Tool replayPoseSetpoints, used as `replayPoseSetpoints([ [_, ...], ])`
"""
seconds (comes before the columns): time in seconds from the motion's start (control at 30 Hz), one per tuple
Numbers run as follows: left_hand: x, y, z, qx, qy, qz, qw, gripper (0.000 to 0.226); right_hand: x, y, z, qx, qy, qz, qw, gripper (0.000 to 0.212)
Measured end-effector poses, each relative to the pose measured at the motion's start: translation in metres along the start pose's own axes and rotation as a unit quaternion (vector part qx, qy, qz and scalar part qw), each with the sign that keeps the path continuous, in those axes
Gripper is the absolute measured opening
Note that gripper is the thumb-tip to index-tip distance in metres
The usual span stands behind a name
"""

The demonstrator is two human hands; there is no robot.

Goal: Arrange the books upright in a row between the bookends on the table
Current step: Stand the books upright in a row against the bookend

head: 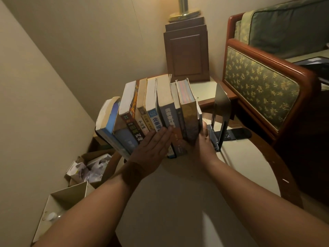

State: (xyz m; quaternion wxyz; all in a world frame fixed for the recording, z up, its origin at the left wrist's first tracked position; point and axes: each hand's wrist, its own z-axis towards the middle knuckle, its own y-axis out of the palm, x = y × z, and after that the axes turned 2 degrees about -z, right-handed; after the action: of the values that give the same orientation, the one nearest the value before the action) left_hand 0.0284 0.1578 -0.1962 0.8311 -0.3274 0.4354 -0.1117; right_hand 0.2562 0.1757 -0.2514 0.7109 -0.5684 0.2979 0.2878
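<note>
Black bookend [221, 106], blue-spined books [151, 107] (pages yellowed) — armchair [260, 86] green, leaf-patterned.

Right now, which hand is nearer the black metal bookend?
Right. The right hand sits beside the black metal bookend; the left hand presses flat on the book spines, farther left.

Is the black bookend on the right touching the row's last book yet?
Apart. Head view shows a gap between the black bookend and the rightmost book.

Green patterned armchair [261, 86] right, wooden cabinet [187, 54] under brass lamp [185, 13], open boxes [85, 168] on floor
</note>
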Motion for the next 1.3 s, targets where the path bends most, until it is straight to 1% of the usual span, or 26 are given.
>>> replayPoseSetpoints([
  [0.07,-0.001,-0.007,-0.002,-0.003,0.006,-0.006,1.000,0.078,-0.005,-0.006,-0.002,0.004,0.034,0.040,0.999,0.096],
  [0.13,-0.004,-0.015,-0.009,-0.029,0.018,-0.022,0.999,0.076,-0.008,-0.012,-0.004,0.014,0.048,0.043,0.998,0.094],
  [0.23,-0.017,-0.025,-0.026,-0.054,0.024,-0.015,0.998,0.068,-0.012,-0.018,-0.013,0.016,0.050,0.042,0.998,0.081],
  [0.27,-0.023,-0.027,-0.032,-0.060,0.032,-0.009,0.998,0.065,-0.012,-0.018,-0.016,0.019,0.042,0.046,0.998,0.082],
  [0.37,-0.038,-0.026,-0.042,-0.056,0.062,0.009,0.996,0.057,-0.009,-0.014,-0.017,0.034,0.033,0.044,0.998,0.100],
  [0.43,-0.044,-0.022,-0.041,-0.053,0.079,0.014,0.995,0.057,-0.013,-0.015,-0.015,0.027,0.038,0.039,0.998,0.100],
  [0.53,-0.049,-0.015,-0.039,-0.044,0.096,0.031,0.994,0.064,-0.017,-0.019,-0.013,0.018,0.046,0.020,0.999,0.092],
  [0.67,-0.052,-0.008,-0.039,-0.026,0.104,0.068,0.992,0.067,-0.017,-0.020,-0.012,0.032,0.028,0.056,0.998,0.084],
  [0.83,-0.051,-0.002,-0.039,-0.028,0.105,0.077,0.991,0.070,-0.028,-0.025,-0.015,0.041,0.027,0.089,0.995,0.095],
  [0.93,-0.050,-0.002,-0.038,-0.034,0.095,0.060,0.993,0.068,-0.037,-0.029,-0.018,0.039,0.025,0.102,0.994,0.104],
  [1.0,-0.048,-0.001,-0.037,-0.039,0.086,0.042,0.995,0.068,-0.041,-0.030,-0.020,0.033,0.009,0.094,0.995,0.105],
  [1.07,-0.045,-0.003,-0.037,-0.055,0.075,0.014,0.996,0.070,-0.039,-0.028,-0.020,0.032,0.014,0.085,0.996,0.101],
  [1.13,-0.043,-0.007,-0.036,-0.070,0.063,-0.006,0.996,0.071,-0.037,-0.027,-0.017,0.030,0.033,0.079,0.996,0.091],
  [1.2,-0.042,-0.013,-0.034,-0.084,0.057,-0.029,0.994,0.071,-0.035,-0.028,-0.016,0.022,0.052,0.103,0.993,0.087],
  [1.3,-0.041,-0.023,-0.036,-0.075,0.060,-0.036,0.995,0.064,-0.034,-0.033,-0.015,0.009,0.066,0.158,0.985,0.104],
])
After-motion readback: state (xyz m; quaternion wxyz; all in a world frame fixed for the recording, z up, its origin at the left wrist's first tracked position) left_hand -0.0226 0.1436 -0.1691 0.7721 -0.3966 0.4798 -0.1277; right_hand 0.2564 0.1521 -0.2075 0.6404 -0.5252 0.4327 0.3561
